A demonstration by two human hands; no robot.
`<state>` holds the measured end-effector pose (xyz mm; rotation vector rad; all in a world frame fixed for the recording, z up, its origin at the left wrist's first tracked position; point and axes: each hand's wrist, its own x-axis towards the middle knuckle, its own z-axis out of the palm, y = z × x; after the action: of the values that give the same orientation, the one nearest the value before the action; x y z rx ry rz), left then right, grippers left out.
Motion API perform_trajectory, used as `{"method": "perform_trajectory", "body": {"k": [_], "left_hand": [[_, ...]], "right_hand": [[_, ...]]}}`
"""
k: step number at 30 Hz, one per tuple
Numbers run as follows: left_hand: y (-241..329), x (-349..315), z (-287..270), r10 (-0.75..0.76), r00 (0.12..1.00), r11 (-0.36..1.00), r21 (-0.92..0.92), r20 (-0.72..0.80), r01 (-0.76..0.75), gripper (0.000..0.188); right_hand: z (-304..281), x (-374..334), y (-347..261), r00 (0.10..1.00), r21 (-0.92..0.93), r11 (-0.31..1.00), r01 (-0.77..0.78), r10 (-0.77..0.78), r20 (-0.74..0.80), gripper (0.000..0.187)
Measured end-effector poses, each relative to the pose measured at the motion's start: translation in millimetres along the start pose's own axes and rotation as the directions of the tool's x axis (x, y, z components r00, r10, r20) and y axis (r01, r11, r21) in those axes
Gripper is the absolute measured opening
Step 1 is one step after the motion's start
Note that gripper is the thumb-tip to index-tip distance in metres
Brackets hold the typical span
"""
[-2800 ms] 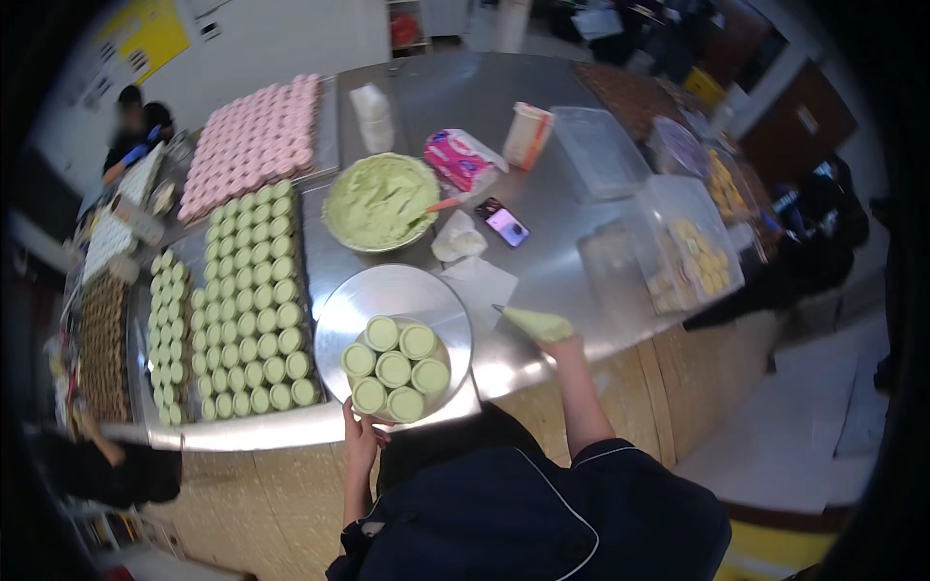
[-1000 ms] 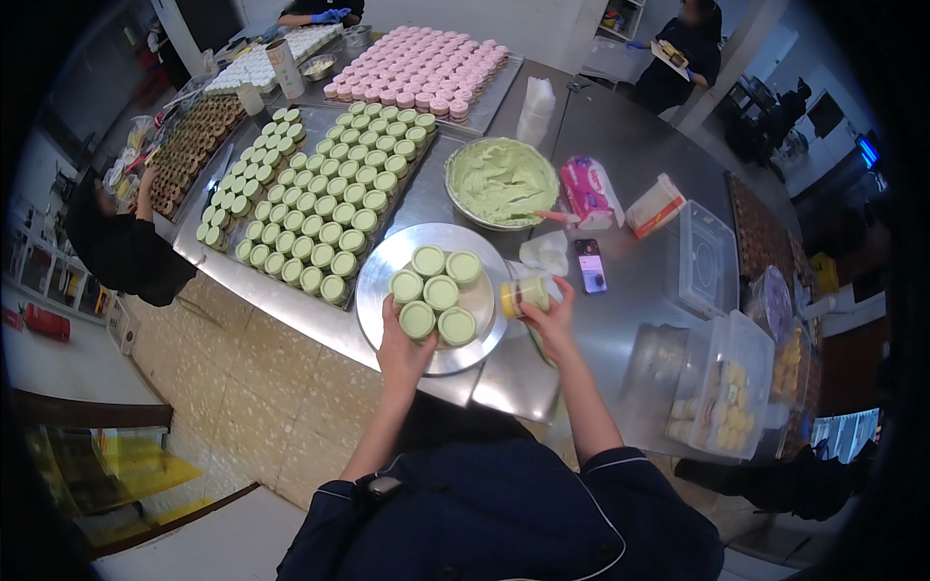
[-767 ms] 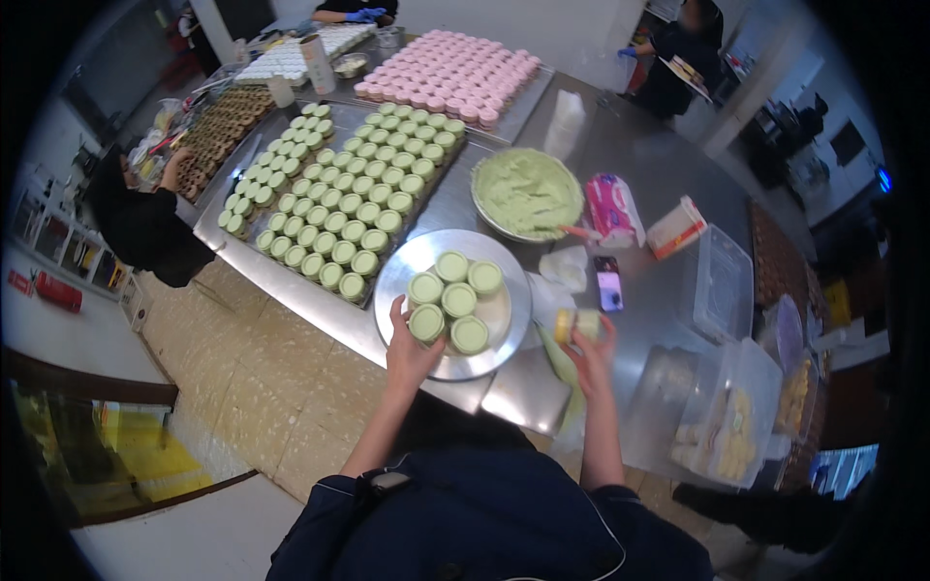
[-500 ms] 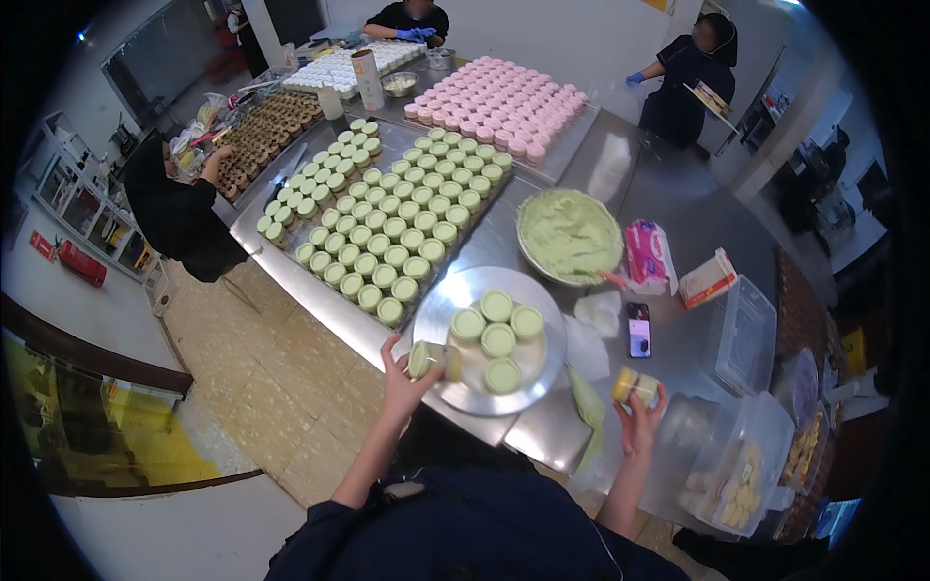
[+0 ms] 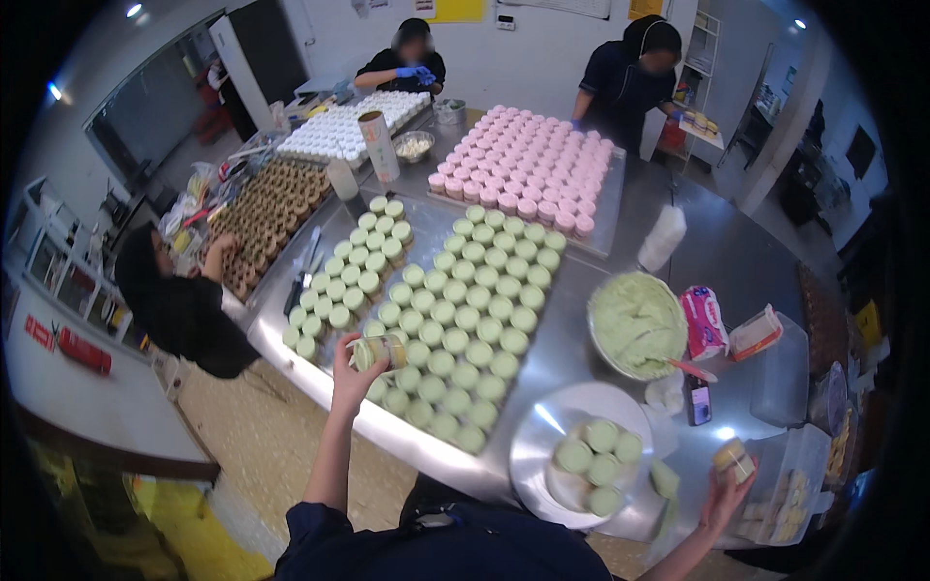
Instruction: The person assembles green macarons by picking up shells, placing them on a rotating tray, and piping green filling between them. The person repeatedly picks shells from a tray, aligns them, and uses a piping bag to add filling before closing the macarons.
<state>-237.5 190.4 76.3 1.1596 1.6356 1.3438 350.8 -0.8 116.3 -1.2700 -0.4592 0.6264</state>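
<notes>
My left hand (image 5: 351, 380) is closed round a small clear dessert cup with a pale green top (image 5: 378, 351), tilted on its side. It hovers over the near-left part of a metal tray filled with rows of green-topped cups (image 5: 455, 329). Off to the right, my right hand (image 5: 722, 496) grips another small cup with yellowish layers (image 5: 733, 459), above the table near a clear plastic box. Between my hands stands a round silver turntable (image 5: 533, 455) carrying several green-topped cups (image 5: 603, 438). A green-filled piping bag (image 5: 665, 481) lies beside it.
A bowl of green cream (image 5: 635, 320) with a pink-handled spatula, a pink packet (image 5: 705, 322), a phone (image 5: 699, 401) and a clear box (image 5: 790, 484) occupy the right. Pink-topped cups (image 5: 523, 160), white cups (image 5: 354, 126) and brown cups (image 5: 276, 213) stand farther off. Three co-workers surround the table.
My view has swung left, shifting the table's contents rightward in the picture. My left hand has carried its cup from beside the turntable to over the green-topped cups. My right hand still holds its cup.
</notes>
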Motion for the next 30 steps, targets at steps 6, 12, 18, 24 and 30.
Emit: {"method": "perform_trajectory", "body": {"k": [6,12,18,24,30], "left_hand": [[-21.6,211.2,2.8,0.075,0.975,0.967,0.225,0.208,-0.122,0.060],[-53.9,333.7,73.5,0.180,0.890,0.838,0.408,0.419,-0.362,0.062],[-92.6,347.1,114.4,0.027,0.867,0.746,0.567,0.498,-0.349,0.067],[-109.8,336.4,121.6,-0.083,0.798,0.632,0.651,0.597,-0.421,0.071],[-113.6,330.9,131.6,-0.140,0.787,0.510,0.725,0.601,-0.462,0.071]], "right_hand": [[67.2,-72.1,6.6,0.978,0.025,1.000,0.017,-0.011,-0.208,0.059],[109.9,-123.3,13.9,0.958,-0.004,0.999,0.036,-0.035,-0.286,0.057],[151.6,-149.3,10.7,0.937,-0.055,0.998,0.009,-0.027,-0.347,0.058],[178.6,-142.9,22.6,0.946,-0.064,0.998,-0.012,-0.009,-0.323,0.060],[205.4,-140.5,28.1,0.948,-0.065,0.997,-0.035,0.012,-0.317,0.064]]}}
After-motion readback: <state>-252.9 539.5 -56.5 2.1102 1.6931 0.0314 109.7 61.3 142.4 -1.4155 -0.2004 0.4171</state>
